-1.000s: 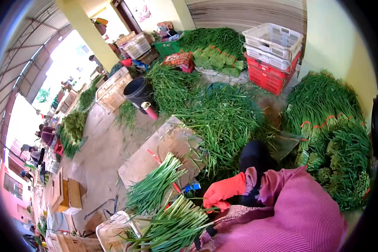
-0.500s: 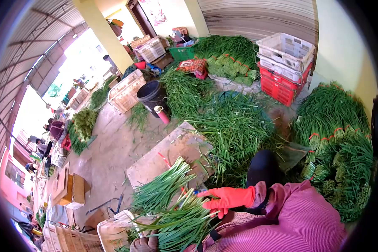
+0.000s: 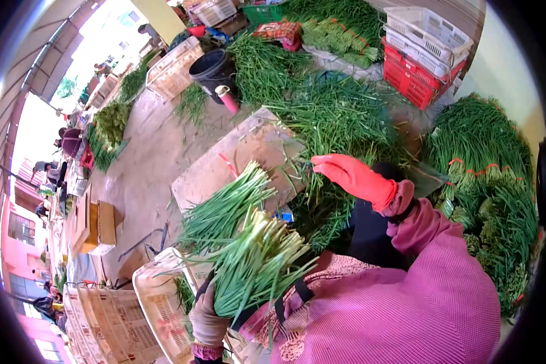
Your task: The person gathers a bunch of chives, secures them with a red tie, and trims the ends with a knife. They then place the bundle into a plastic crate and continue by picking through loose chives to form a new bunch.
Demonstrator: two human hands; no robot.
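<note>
My left hand, in a grey-brown glove, is closed around a bunch of green chives at my lap. Its pale stem ends point up and away from me. My right hand, in a red rubber glove, is raised to the right of the bunch, its fingers stretched out with nothing held. Just beyond the held bunch, a second chive bunch lies on a worn board, with a red tie beside its stem ends.
Loose chives are heaped beyond my right hand, and tied bundles are stacked at the right. A black bucket and pink bottle stand behind the board. A plastic crate is at my left; stacked crates stand at the back right.
My right hand has moved off the chive stems, up and to the right, and its fingers have straightened. My left hand has come up with the bunch. The camera view has tilted downward.
</note>
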